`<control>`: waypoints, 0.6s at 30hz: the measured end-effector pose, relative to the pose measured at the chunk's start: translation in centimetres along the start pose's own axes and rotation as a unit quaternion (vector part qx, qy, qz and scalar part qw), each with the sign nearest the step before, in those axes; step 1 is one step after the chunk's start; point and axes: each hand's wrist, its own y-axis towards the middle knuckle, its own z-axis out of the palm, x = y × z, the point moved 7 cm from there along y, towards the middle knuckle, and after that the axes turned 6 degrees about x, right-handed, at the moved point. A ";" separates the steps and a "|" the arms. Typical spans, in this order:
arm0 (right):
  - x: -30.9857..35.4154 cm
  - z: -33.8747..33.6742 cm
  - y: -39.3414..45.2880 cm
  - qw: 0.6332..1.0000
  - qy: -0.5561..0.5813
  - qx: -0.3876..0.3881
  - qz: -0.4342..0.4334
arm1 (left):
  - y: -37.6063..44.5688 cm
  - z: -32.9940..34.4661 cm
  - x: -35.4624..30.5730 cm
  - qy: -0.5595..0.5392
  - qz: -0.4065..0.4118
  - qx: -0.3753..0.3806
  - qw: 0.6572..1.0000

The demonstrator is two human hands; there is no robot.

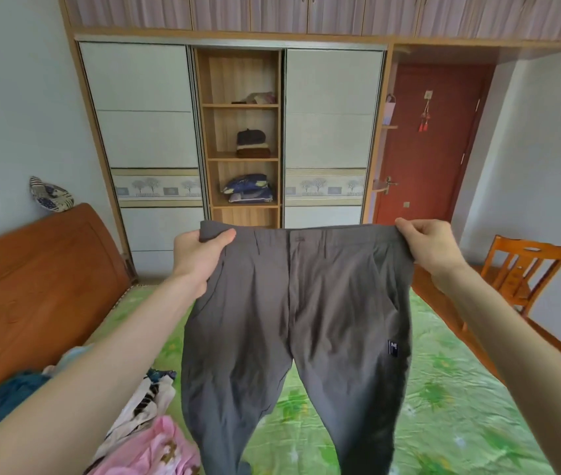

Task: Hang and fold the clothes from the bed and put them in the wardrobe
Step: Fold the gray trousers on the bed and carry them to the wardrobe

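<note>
A heap of clothes [142,430], pink, patterned white and teal, lay at the left of the bed [443,406] near the wooden headboard [32,286]. The person's left arm stretched forward and upward, and the left hand [197,258] gripped the left corner of the waistband, thumb on top and fingers curled behind the cloth. The grey trousers [292,320] hung open and flat between both hands, legs dangling over the green bedspread. The right arm reached out likewise, and the right hand [429,248] pinched the other waistband corner. Beyond stood the wardrobe [241,132], its middle shelves holding folded things, with a wooden chair [522,275] at the far right.
</note>
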 end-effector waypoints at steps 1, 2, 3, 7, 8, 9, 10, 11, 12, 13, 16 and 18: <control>-0.1 0.7 -0.2 1.000 0.018 0.003 0.005 | -0.6 1.0 0.3 -0.001 -0.003 -0.001 1.000; -0.2 1.6 -0.5 0.999 0.036 0.008 0.008 | -1.1 2.0 0.7 -0.002 -0.008 -0.001 1.000; -0.3 2.5 -1.0 0.999 0.051 0.016 0.009 | -1.8 2.9 1.2 -0.001 -0.014 -0.001 1.000; 0.5 5.9 -4.2 0.998 0.060 0.019 0.008 | -4.1 6.3 2.7 0.045 -0.017 0.017 0.999; 0.7 6.8 -5.0 0.997 0.067 0.025 0.009 | -4.8 7.1 3.1 0.054 -0.016 0.027 0.998; 1.0 7.8 -5.8 0.996 0.082 0.034 0.007 | -5.4 7.8 3.3 0.063 -0.011 0.038 0.997; 1.5 8.7 -6.6 0.994 0.099 0.042 0.004 | -6.0 8.4 3.3 0.081 0.002 0.051 0.995; 2.1 9.5 -7.3 0.993 0.111 0.045 -0.004 | -6.5 8.9 3.1 0.107 0.024 0.064 0.992; 2.7 10.1 -7.9 0.992 0.115 0.042 -0.017 | -7.0 9.3 2.9 0.133 0.048 0.075 0.987; 3.3 10.6 -8.5 0.992 0.116 0.037 -0.032 | -7.4 9.5 2.7 0.153 0.067 0.079 0.983; 4.0 12.1 -9.9 0.990 0.128 0.052 -0.030 | -8.1 9.0 2.6 0.171 0.069 0.079 0.980; 3.7 13.4 -10.6 0.984 0.152 0.097 0.015 | -8.7 8.9 2.6 0.157 0.055 0.099 0.981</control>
